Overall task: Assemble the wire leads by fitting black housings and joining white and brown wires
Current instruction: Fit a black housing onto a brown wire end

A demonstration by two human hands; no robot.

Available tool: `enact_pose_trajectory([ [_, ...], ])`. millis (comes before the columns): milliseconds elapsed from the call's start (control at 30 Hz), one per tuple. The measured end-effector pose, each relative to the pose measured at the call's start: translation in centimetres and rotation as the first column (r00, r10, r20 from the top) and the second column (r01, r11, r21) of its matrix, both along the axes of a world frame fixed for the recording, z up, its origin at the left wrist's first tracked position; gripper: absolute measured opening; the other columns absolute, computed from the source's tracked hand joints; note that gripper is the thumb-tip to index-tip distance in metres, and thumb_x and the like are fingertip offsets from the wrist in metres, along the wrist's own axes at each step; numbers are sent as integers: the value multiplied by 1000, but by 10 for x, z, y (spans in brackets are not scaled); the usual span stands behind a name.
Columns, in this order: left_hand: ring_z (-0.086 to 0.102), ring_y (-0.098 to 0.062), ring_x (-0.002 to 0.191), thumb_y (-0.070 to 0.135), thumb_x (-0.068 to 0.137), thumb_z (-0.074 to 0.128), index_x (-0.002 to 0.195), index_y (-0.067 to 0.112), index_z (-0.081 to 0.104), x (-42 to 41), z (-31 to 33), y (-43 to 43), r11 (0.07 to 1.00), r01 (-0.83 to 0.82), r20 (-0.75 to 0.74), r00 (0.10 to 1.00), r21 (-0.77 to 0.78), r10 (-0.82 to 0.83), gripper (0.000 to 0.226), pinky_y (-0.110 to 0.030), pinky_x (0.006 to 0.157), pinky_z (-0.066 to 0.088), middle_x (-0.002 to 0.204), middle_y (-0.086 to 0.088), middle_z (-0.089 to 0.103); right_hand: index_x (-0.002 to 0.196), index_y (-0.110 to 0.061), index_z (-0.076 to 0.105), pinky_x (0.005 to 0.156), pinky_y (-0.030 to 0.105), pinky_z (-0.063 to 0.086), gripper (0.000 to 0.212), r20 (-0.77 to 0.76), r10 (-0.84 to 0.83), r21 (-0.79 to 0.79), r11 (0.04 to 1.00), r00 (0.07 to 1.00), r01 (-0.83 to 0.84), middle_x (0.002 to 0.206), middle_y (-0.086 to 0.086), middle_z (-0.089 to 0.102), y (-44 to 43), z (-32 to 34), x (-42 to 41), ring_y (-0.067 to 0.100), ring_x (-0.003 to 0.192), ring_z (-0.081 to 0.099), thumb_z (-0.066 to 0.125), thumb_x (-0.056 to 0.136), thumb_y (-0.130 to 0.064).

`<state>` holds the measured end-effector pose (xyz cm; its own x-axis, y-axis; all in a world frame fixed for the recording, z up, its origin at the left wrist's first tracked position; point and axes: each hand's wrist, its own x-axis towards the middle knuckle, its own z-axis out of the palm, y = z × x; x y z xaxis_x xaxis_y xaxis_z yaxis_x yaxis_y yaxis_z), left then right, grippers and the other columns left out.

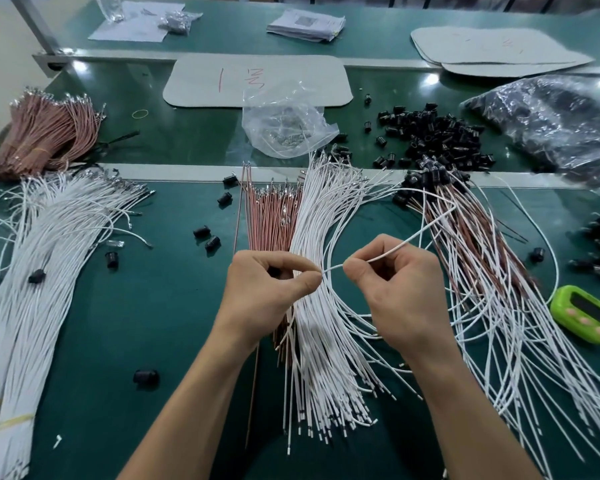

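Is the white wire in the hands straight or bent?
Bent: pinched by the left hand and right hand, the white wire rises rightward, then kinks back sharply.

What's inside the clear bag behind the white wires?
The clear bag holds a small heap of shiny metal pieces, seen through the film. Crinkles and glare hide their exact shape and count.

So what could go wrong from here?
The white wire pinched between left hand and right hand loops back over the white pile; pulling it could snag and drag neighbours. The left hand's grip hides the wire end, so a bad fit might go unseen.
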<state>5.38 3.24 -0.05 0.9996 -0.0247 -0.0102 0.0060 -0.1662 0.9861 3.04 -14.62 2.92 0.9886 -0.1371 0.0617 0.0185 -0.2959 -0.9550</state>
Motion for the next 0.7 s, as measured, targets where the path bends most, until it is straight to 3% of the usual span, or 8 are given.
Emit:
enact_pose_trajectory([
  [67,31,-12,49,24,69,84,73,29,82,-1,-1,-1,999,31,10,999,17,-31,7,-24,51,30,49,9,39,72,-18,69,45,22,38,22,12,9,1,1000,1000,-9,51,-9,54,1,1,-1,4,47,44,78,91,-13],
  [100,28,-9,48,23,69,82,73,29,82,-2,-1,-1,999,34,16,999,23,-35,7,-21,50,28,49,12,35,72,-18,69,46,21,39,22,23,12,13,1000,1000,-12,51,-9,54,1,2,-2,3,47,44,78,90,-12],
  [267,28,-11,47,21,70,80,71,25,81,-2,-4,-9,998,-62,26,998,-26,63,5,-24,50,31,47,11,35,73,-20,70,47,18,39,19,109,6,56,998,994,-12,54,-4,57,6,1,-6,1,49,45,77,89,-12],
  [433,36,-12,49,12,75,82,74,30,81,0,-9,-6,964,-264,5,964,44,264,19,-26,52,36,52,-1,47,74,-24,71,52,23,44,22,58,-186,216,962,981,170,61,-4,63,1,-2,-3,9,55,52,75,92,-11],
  [500,43,-8,51,21,77,86,79,39,81,0,-7,-6,963,-246,55,969,113,241,19,-27,50,42,55,3,56,72,-26,73,50,23,43,27,5,-189,293,939,982,179,61,-3,63,-3,0,1,11,54,51,74,92,-9],
  [567,45,-1,54,32,79,85,87,45,79,0,0,-14,958,-193,116,978,213,172,16,-19,52,41,60,14,58,70,-26,73,47,21,42,29,-20,-173,307,936,985,170,59,-2,62,-1,-2,4,11,51,49,74,92,-7],
  [700,46,0,64,22,79,85,109,40,78,-7,11,-26,955,-134,268,962,264,60,35,-8,60,36,72,27,53,67,-26,73,46,20,41,33,-59,-161,317,933,985,172,56,-3,62,6,-3,3,10,49,48,73,93,-6],
])
